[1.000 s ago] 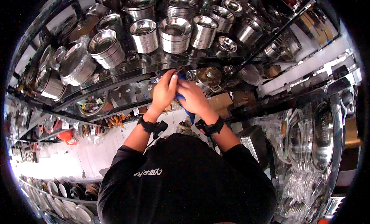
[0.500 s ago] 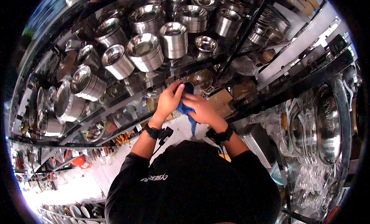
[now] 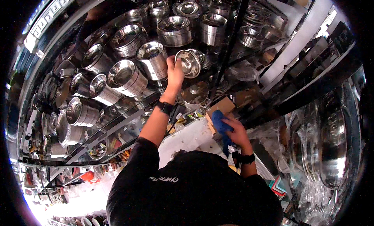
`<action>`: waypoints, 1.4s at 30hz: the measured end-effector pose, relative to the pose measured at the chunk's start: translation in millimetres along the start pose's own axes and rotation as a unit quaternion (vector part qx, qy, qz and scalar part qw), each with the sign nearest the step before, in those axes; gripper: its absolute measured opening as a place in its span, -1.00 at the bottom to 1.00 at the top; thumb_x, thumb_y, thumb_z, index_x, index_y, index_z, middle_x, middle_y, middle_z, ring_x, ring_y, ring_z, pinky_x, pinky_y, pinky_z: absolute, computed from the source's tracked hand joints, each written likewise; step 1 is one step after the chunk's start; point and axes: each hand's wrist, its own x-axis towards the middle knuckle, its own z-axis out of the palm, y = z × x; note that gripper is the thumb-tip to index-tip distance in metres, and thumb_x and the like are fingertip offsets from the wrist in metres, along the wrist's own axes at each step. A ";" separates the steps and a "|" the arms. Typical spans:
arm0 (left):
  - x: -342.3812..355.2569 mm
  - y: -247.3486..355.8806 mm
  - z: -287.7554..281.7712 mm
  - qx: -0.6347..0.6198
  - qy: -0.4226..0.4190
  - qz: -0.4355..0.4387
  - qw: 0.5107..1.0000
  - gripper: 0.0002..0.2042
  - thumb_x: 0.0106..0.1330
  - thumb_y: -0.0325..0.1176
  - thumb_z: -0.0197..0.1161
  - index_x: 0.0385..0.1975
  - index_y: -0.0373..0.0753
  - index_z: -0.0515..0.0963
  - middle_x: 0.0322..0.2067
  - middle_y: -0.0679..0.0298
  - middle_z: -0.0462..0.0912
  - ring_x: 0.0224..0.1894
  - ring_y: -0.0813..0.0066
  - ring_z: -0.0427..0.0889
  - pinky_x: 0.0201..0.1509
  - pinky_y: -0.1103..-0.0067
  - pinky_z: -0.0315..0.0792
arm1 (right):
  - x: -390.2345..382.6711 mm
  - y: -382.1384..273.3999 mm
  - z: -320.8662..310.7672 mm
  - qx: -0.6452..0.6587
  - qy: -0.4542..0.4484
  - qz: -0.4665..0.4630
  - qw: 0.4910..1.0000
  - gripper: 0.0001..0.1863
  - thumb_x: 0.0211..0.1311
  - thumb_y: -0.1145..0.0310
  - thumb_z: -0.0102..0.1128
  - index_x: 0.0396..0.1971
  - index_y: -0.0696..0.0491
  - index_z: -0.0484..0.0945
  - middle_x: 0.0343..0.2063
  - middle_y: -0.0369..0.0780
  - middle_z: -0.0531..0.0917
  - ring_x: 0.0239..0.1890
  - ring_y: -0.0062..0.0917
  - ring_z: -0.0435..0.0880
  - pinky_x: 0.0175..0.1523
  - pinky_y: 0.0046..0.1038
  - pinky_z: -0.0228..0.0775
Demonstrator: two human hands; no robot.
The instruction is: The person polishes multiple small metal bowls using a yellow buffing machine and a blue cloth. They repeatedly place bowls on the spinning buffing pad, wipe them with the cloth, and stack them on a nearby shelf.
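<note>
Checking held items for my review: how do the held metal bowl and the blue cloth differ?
The metal bowl is shiny and silvery; the blue cloth looks dull. The bowl is round and open; the cloth hangs bunched. The left hand holds the bowl; the right hand holds the cloth. Both are hand-held.

On the shelf (image 3: 128,109) before me, stacked bowls (image 3: 127,80) stand left of and behind the bowl (image 3: 189,64) in my left hand (image 3: 175,73). My right hand (image 3: 238,133), holding a cloth (image 3: 221,124), is farther right, near cardboard (image 3: 224,105); metalware (image 3: 331,148) lies beyond, rightmost.
</note>
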 end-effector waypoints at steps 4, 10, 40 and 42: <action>33.1 -12.8 30.5 0.145 0.028 0.082 0.986 -0.72 0.39 -0.31 0.01 -0.06 -0.41 0.37 -0.15 -0.09 0.55 -0.05 0.02 0.52 0.06 0.38 0.36 | -1.5 -1.1 -11.2 0.023 -0.014 -0.015 1.000 -0.38 -0.18 0.58 0.26 0.05 0.00 0.52 0.14 -0.06 0.47 0.17 -0.16 0.43 0.23 -0.28 0.29; 73.7 -81.2 40.3 0.216 0.105 0.122 0.963 -0.67 0.31 -0.23 0.08 -0.17 -0.44 0.50 -0.19 -0.16 0.55 -0.09 -0.15 0.49 0.01 0.26 0.37 | -17.2 18.9 -20.6 0.049 -0.024 0.043 0.998 -0.32 -0.17 0.62 0.26 0.11 -0.07 0.49 0.18 -0.09 0.43 0.26 -0.17 0.35 0.32 -0.27 0.18; 20.6 86.4 -95.2 0.562 -0.014 0.178 0.808 -0.79 0.24 -0.29 0.17 -0.21 -0.23 0.59 -0.30 0.00 0.62 -0.24 -0.02 0.60 -0.19 0.24 0.47 | 53.5 -6.6 12.6 0.108 -0.091 -0.045 0.989 -0.45 -0.10 0.43 0.35 0.01 0.11 0.53 0.10 -0.08 0.50 0.17 -0.26 0.45 0.25 -0.35 0.25; 23.0 84.5 -96.5 0.539 0.005 0.212 0.815 -0.82 0.27 -0.31 0.14 -0.28 -0.27 0.58 -0.30 0.01 0.61 -0.26 -0.04 0.59 -0.22 0.24 0.47 | 55.9 -9.6 12.4 0.112 -0.089 -0.061 0.988 -0.45 -0.11 0.45 0.35 0.01 0.12 0.53 0.09 -0.08 0.50 0.17 -0.26 0.45 0.25 -0.36 0.25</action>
